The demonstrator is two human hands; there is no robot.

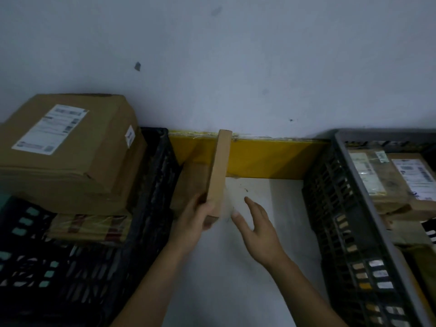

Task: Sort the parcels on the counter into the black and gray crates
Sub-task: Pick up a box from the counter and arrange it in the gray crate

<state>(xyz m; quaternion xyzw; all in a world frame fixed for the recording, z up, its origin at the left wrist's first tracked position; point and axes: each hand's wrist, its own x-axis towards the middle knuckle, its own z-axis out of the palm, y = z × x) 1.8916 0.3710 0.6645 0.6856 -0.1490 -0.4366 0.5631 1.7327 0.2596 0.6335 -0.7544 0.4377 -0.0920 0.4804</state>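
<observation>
A flat brown cardboard parcel (pixel 218 171) stands on its edge on the white counter (pixel 271 220), between the two crates. My left hand (pixel 195 220) grips its near end. My right hand (pixel 256 223) hovers just right of it, fingers spread, holding nothing. The black crate (pixel 151 208) on the left is piled with brown boxes; the top box (pixel 68 147) carries a white label. The gray crate (pixel 354 197) on the right holds several labelled parcels (pixel 401 180).
A yellow strip (pixel 271 156) runs along the back of the counter under a pale grey wall (pixel 236 67). The crates' side walls close in the counter gap on both sides. A flatter taped parcel (pixel 89 227) lies lower in the black crate.
</observation>
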